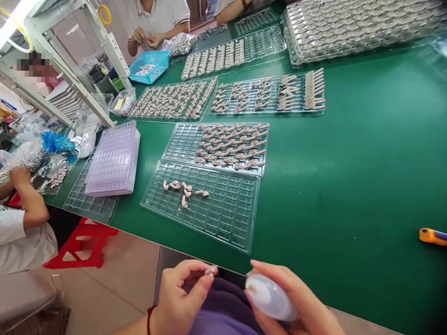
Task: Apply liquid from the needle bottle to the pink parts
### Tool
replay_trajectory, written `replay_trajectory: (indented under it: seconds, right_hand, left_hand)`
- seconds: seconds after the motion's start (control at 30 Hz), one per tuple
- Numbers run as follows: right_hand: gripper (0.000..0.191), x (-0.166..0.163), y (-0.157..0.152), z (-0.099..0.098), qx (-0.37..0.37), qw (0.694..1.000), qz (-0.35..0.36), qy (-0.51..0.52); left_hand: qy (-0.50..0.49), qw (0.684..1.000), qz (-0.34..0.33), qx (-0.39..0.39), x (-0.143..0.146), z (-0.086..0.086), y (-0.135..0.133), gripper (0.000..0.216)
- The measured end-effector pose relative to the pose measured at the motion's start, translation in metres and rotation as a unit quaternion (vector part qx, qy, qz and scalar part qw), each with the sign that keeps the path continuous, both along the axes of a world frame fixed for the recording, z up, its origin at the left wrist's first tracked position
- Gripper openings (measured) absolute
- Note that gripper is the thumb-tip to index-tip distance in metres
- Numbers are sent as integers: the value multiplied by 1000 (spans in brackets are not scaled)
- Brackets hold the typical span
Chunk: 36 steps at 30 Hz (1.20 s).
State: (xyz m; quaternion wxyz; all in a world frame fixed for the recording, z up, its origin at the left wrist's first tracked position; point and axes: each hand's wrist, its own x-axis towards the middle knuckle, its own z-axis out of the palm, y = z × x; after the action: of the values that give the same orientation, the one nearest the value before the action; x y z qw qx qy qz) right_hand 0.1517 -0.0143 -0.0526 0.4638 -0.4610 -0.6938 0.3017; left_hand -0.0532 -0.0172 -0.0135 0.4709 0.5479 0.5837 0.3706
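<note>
Between its thumb and forefinger, my left hand (185, 293) pinches a small part (210, 271), greyish and shiny, too small to name surely. My right hand (296, 298) is wrapped round a translucent white squeeze bottle (270, 295), slightly blurred, its end facing my left hand. Both hands are above my lap at the table's near edge. Beyond them lies a clear compartment tray (223, 218) with several loose pinkish earbud shells (186, 188). Behind it, another clear tray (179, 142) carries rows of beige stemmed earbud pieces (232, 146).
Two more filled trays (265, 95) (171, 100) stand further back on the green table (349, 186). A purple tray stack (111, 158) is at left, a large tray stack (363, 32) at back right. An orange-handled tool (433, 236) lies right. Co-workers sit left and across.
</note>
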Motion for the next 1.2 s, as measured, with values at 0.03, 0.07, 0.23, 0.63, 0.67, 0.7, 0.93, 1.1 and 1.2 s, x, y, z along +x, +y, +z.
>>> replay_trajectory:
  seconds: [0.03,0.07,0.23,0.63,0.67,0.7,0.93,1.1,1.2]
  right_hand:
    - [36,-5,1,1,29,1000,7,-7]
    - [34,-9,2,2,59,998,12,-15]
    - [26,-24,7,-1,157,986,-17,-55]
    - [30,-28,6,-1,148,985,-39,-77]
    - [31,-28,7,-1,147,985,-41,-77]
    - [31,-27,7,0,145,986,-40,-74]
    - [26,-12,8,12,69,996,42,37]
    - [39,-9,3,15,50,989,71,118]
    - [41,-8,1,15,33,987,82,135]
  left_hand:
    - [-72,992,25,-97,4,-2,-4,20]
    - [-136,974,50,-176,8,-5,-6,28]
    - [-287,895,152,-306,18,-26,-6,45]
    - [-267,889,198,-314,26,-28,-2,49]
    - [-265,889,200,-315,27,-28,-1,49]
    - [-267,888,199,-317,26,-27,-1,49]
    - [-256,918,65,-296,15,-17,-6,38]
    - [-224,936,-12,-270,14,-2,-5,34]
    - [-220,935,-38,-275,14,3,-2,37]
